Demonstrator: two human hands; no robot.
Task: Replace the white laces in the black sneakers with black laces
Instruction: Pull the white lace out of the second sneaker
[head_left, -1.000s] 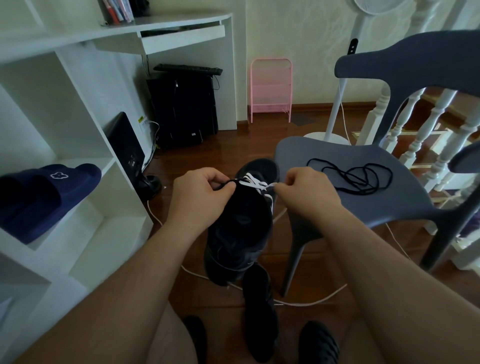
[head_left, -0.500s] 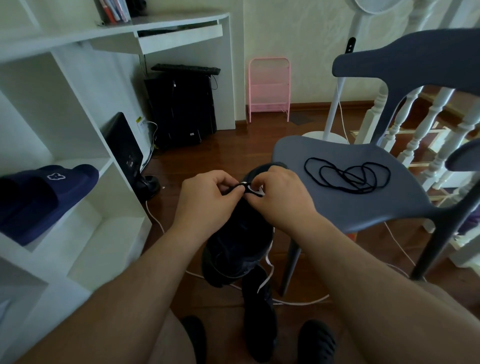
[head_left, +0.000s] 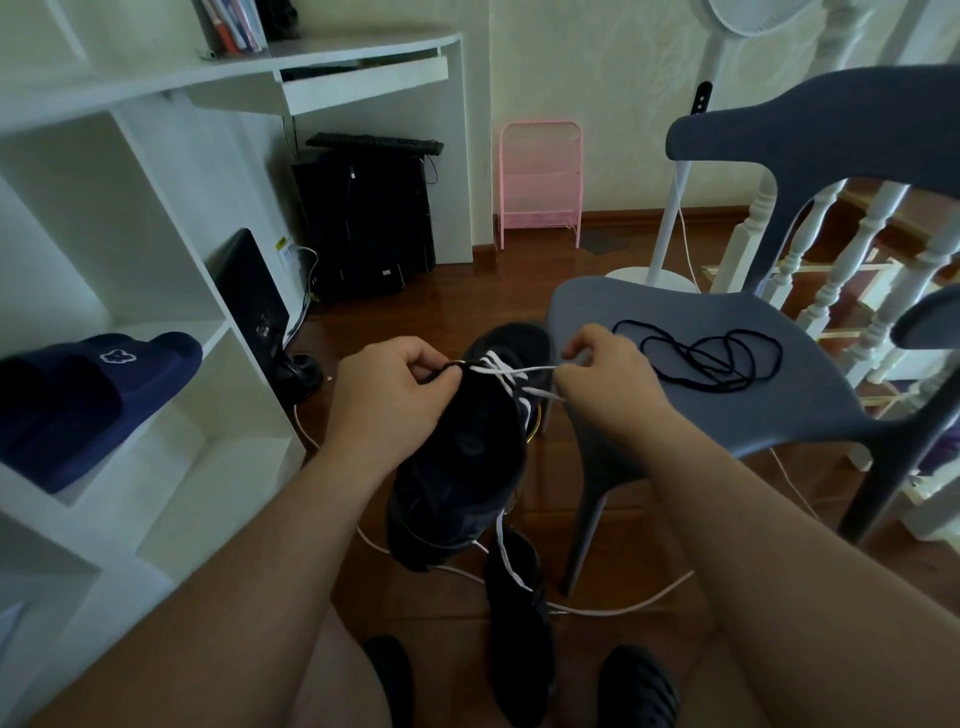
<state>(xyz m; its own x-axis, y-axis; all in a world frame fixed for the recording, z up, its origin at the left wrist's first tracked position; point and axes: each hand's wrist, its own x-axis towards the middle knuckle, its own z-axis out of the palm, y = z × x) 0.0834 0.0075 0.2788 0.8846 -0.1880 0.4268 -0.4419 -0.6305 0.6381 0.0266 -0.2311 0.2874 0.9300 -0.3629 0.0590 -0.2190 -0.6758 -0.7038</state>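
In mid-air, near centre, above the wooden floor: black sneaker (head_left: 462, 457), toe pointing away, heel toward the camera. Gripped at the upper left edge by the left hand (head_left: 387, 400), fingers curled round the eyelet side. White lace (head_left: 519, 372) drawn taut to the right across the top rows, pinched at its end between thumb and fingertips of the right hand (head_left: 605, 379), that hand just right of the shoe and slightly farther. A loose tail of the same lace hanging down off the near end of the shoe, across the second sneaker (head_left: 519, 623) lying on the floor below. Black laces (head_left: 711, 358) coiled on the grey chair seat (head_left: 649, 415), right of the right hand, near it but apart and untouched.

Judged stage: unthreading the white lace, with several crossings still in place.

Possible trouble: the lace tip snagging in an eyelet under a sideways pull, jerking the shoe in the one-handed grip. Also the dangling tail catching on the shoe below and resisting the draw. A wide sweep of the right hand likely to brush the coil and knock it off the seat edge. Whether the pinch sits on the tip or farther along the lace: cannot tell.
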